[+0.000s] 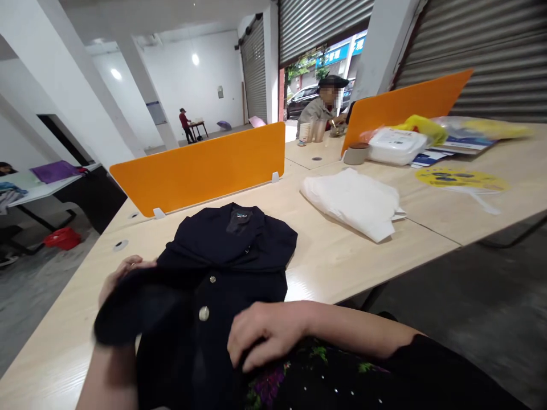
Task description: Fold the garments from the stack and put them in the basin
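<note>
Dark navy button-front cloth jacket (222, 256) lies collar-away on pale wood-grain table (333, 256), near edge, in front of the person. Small neck label inside collar, writing too small to read. Silver-tone round button (204, 313) on front. Left hand (123, 279) under a lifted, blurred fold of jacket fabric at left side; fingers (130, 263) curled round the cloth, gripping it. Right hand (265, 333) lies on jacket's lower front, fingers bent down, pressing fabric; can't tell if pinching. Behind jacket: orange plastic desk divider panel (200, 168). To the right, folded white cloth bundle (354, 202), well apart from jacket. Farther: white lidded plastic food box (395, 145), contents hidden; squat grey-brown round container (356, 154) just beside it, contents not visible; yellow round flat fan w/ dark print (461, 179), text unreadable; blue-and-white printed leaflets (453, 145), illegible. Clear cups (314, 132) near a seated person at far table end; contents unclear. Blue street signage outside, unreadable.
</note>
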{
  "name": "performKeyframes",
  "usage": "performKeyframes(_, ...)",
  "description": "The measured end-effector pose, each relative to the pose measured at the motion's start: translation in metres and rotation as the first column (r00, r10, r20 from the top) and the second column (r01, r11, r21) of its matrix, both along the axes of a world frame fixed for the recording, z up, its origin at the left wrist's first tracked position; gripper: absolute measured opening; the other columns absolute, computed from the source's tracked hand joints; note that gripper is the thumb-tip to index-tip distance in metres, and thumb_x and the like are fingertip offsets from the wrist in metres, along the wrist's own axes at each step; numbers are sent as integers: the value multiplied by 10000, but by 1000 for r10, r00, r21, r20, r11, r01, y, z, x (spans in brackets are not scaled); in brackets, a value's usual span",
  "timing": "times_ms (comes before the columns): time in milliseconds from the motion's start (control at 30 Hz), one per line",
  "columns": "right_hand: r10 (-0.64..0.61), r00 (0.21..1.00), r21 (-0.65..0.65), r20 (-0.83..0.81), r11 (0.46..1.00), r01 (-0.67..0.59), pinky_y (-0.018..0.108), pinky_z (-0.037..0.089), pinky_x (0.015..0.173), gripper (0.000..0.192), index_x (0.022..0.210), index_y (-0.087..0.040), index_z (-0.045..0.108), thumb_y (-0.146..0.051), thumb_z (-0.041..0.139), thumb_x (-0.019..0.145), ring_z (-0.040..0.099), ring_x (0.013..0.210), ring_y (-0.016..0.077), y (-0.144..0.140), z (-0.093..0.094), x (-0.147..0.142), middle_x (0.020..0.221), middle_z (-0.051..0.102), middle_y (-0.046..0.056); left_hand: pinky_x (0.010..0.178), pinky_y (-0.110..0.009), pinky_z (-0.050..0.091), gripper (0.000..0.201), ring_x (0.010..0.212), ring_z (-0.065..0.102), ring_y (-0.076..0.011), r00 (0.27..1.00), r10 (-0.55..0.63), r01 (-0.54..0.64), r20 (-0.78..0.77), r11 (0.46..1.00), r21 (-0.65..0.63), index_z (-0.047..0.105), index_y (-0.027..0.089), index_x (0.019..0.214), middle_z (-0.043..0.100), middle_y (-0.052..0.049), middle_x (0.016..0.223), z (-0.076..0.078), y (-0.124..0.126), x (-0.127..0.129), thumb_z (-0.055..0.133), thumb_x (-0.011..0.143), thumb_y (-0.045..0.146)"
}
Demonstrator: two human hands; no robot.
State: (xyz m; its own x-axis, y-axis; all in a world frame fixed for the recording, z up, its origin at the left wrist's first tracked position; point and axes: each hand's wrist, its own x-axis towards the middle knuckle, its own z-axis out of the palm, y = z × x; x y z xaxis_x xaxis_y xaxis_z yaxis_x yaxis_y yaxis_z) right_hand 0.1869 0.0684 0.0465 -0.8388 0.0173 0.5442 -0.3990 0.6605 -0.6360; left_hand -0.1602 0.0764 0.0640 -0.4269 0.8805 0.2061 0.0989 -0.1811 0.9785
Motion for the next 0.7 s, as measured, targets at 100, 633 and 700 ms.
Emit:
performKeyframes(100, -330, 944, 9, -2, 944, 330, 257, 484, 885, 202, 978, -178, 645, -307, 497, 931, 631, 970, 160, -1, -4, 12, 984, 686, 84, 841, -422, 523, 473, 433, 513, -132, 974, -221, 197, -56, 938, -286, 602, 195, 1026, 618, 20, 597, 5, -33, -26, 508, 768, 580)
performKeyframes(633, -984, 124, 506, 126, 171, 845, 339, 470, 873, 257, 952, -140, 652, -39, 439, 849, 531, 1001, 221, 173, -58, 35, 1046, 571, 126, 975, -416, 469, 485, 1143, 566, -280, 530, -172, -74, -830, 966, -247, 616, 186, 1104, 548, -118, 1240, -89, -7, 36, 541, 748, 506)
performKeyframes(700, -990, 26, 485, 139, 90, 870, 372, 462, 890, 245, 1011, -106, 640, -57, 451, 863, 525, 1037, 244, 199, -40, 24, 1132, 555, 172, 1010, -424, 447, 457, 1206, 521, -286, 583, -102, -95, -806, 977, -192, 612, 181, 1090, 527, -129, 1270, -92, 5, 46, 572, 735, 465)
